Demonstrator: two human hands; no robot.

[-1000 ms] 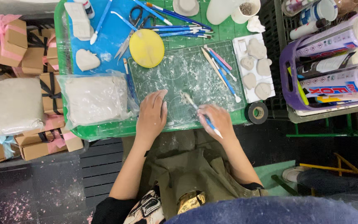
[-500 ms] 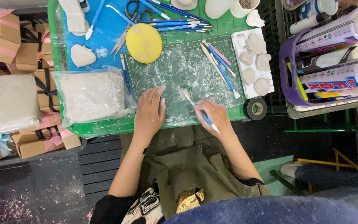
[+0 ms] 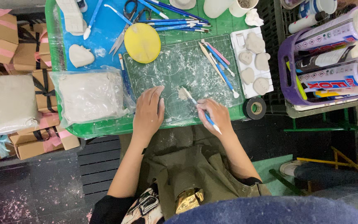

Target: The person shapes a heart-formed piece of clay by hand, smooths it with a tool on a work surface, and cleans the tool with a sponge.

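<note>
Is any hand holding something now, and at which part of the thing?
The right hand holds a thin blue-handled tool around the middle of its shaft, its tip at a small clay bit. The left hand holds nothing; it lies flat on the cutting mat.

Left hand [image 3: 148,111] flat on green cutting mat [image 3: 187,70]; small pale clay scrap [image 3: 182,93] right of its fingers, under blue-handled modelling tool [image 3: 201,111] held by right hand [image 3: 215,116]; bagged grey clay block [image 3: 90,96] left of left-hand fingers.

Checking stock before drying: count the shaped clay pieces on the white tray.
5, all on the white tray right of the cutting mat: one at the top, two in the middle row, two lower. None look hidden.
</note>
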